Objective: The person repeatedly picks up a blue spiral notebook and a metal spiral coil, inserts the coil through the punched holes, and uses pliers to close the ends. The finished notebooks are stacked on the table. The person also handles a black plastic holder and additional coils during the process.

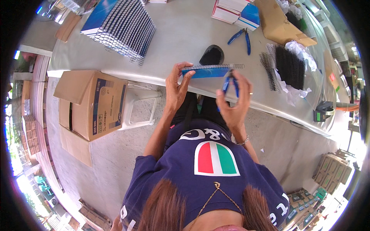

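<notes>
My left hand (178, 87) grips the left end of a blue-covered spiral notebook (210, 72), thumb in front and fingers behind. The notebook is held spine up at the table's near edge. A wire-like spiral coil (239, 66) runs along its top edge and sticks out past the right end. My right hand (238, 98) is closed around blue-handled cutting pliers (230, 82). Their jaws are up at the notebook's right end, close to the coil; whether they touch it I cannot tell. Just behind the notebook lies a black rounded object (212, 55).
On the grey table (181, 34) stand a tall stack of spiral-bound notebooks (125, 29) and, far right, more books (231, 11). Second blue pliers (243, 40) lie spread. Black coils (289, 67) rest on white paper beside a cardboard box (283, 23). An open carton (90, 106) and white stool (140, 102) stand left.
</notes>
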`<state>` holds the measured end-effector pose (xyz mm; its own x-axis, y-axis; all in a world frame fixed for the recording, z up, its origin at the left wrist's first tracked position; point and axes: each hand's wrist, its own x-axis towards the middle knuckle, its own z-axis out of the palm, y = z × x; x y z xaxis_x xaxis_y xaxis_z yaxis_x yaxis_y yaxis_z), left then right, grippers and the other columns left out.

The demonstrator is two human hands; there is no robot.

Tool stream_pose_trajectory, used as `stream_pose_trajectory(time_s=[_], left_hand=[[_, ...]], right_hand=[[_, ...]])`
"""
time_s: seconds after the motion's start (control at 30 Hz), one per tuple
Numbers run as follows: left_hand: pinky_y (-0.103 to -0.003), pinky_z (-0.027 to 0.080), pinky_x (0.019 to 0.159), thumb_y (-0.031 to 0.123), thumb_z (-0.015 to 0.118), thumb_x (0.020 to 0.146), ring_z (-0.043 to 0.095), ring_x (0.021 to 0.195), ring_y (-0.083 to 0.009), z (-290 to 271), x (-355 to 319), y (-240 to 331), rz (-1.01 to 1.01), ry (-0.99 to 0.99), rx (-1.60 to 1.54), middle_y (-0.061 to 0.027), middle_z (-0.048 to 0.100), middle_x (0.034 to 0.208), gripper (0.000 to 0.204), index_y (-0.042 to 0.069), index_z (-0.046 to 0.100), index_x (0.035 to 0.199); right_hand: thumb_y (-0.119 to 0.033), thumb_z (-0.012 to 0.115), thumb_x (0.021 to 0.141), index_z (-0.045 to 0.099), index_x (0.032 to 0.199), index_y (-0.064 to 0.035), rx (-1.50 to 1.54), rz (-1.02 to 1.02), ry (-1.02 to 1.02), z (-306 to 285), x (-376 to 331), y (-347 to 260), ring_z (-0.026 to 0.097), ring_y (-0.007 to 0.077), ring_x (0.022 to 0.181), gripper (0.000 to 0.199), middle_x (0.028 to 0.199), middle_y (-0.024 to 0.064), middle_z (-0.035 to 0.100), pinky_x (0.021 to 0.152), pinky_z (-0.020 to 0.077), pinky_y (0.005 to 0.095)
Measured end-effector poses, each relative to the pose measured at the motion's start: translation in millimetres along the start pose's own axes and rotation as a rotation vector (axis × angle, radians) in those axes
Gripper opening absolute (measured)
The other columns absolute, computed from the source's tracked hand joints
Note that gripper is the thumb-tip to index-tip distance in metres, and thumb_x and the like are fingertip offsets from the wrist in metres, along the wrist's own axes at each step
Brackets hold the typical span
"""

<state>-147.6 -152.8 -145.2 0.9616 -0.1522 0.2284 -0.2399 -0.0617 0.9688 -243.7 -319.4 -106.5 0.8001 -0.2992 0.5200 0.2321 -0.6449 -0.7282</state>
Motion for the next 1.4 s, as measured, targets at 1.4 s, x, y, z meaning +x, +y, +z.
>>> stream_pose_trajectory(time_s=[1.4], left_hand=[[-0.03,0.057,0.076,0.004,0.066,0.089,0.074,0.088,-0.0189,-3,-17,14,0.107,0.155,0.366,-0.0142,0.075,0.099,0.024,0.004,0.07,0.113]], right_hand=[[-0.032,0.048,0.102,0.034,0.141,0.0003,1.388,0.902,-0.606,22,6,-34,0.066,0.0224,0.089,0.053,0.113,0.014,0.058,0.083,0.0552,0.0351]])
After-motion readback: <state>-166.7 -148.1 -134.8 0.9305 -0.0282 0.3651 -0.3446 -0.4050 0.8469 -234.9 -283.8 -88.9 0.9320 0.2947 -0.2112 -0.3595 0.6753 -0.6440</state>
